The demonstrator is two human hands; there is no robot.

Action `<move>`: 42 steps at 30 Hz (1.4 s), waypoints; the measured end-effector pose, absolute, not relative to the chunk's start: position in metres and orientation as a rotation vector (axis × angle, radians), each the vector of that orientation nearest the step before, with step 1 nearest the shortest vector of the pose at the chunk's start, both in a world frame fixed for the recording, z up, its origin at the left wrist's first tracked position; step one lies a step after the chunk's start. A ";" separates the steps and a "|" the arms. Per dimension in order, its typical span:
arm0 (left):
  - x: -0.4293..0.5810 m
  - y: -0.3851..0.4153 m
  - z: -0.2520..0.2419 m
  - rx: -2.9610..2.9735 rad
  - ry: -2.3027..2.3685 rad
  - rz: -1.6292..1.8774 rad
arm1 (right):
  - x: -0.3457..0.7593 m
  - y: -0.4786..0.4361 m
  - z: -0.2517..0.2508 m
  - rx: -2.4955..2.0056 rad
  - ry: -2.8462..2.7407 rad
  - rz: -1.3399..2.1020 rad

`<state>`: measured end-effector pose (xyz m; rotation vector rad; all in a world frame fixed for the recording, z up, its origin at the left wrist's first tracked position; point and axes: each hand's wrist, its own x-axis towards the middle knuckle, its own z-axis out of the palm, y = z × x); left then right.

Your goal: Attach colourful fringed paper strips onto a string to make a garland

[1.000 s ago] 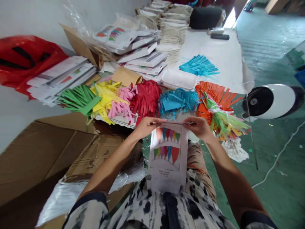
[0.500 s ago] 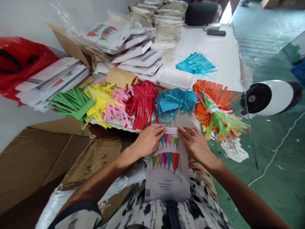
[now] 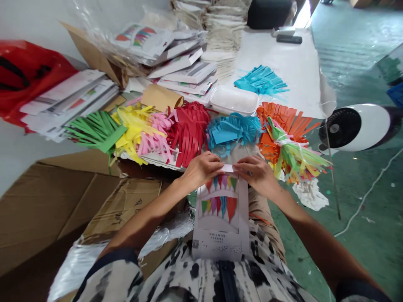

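Note:
A white paper packet (image 3: 220, 218) printed with coloured bunting lies upright on my lap. My left hand (image 3: 203, 167) pinches its top flap from the left, fingers closed on the paper. From the right, my right hand (image 3: 256, 174) presses and pinches the same top edge. Just beyond my hands lies a row of cut paper tassels: green (image 3: 96, 132), yellow (image 3: 134, 126), pink (image 3: 155, 138), red (image 3: 189, 128), blue (image 3: 229, 132) and orange (image 3: 278, 121).
A tied bundle of mixed tassels (image 3: 292, 153) lies at the right, next to a white fan (image 3: 359, 128). Stacks of printed packets (image 3: 185, 71) and a white box (image 3: 233, 100) sit further back. An open cardboard carton (image 3: 78, 201) stands at my left. A red bag (image 3: 25, 75) is far left.
My hands went from holding the packet's top up, to pressing flat on it, to now pinching its top flap together. The packet has stayed on my lap.

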<state>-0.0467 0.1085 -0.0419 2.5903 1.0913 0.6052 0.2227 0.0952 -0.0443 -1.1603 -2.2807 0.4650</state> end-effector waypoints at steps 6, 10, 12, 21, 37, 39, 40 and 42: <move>-0.045 0.117 -0.051 2.421 1.087 0.711 | 0.220 0.103 -0.050 -1.187 -2.293 0.424; -0.035 0.118 -0.055 2.431 1.288 0.793 | 0.216 0.111 -0.059 -1.240 -2.225 0.351; -0.030 0.120 -0.054 2.490 1.366 0.765 | 0.214 0.116 -0.064 -1.256 -2.223 0.224; -0.033 0.118 -0.055 2.740 1.208 0.467 | 0.206 0.111 -0.061 -1.206 -2.501 -0.087; -0.037 0.069 -0.048 2.654 1.356 0.411 | 0.194 0.082 -0.051 -1.351 -2.519 -0.212; -0.039 0.070 -0.045 2.607 1.335 0.441 | 0.189 0.092 -0.050 -1.390 -2.482 -0.198; -0.040 0.069 -0.044 2.574 1.326 0.474 | 0.186 0.096 -0.049 -1.407 -2.469 -0.169; -0.043 0.062 -0.042 2.480 1.311 0.621 | 0.181 0.102 -0.045 -1.430 -2.473 -0.092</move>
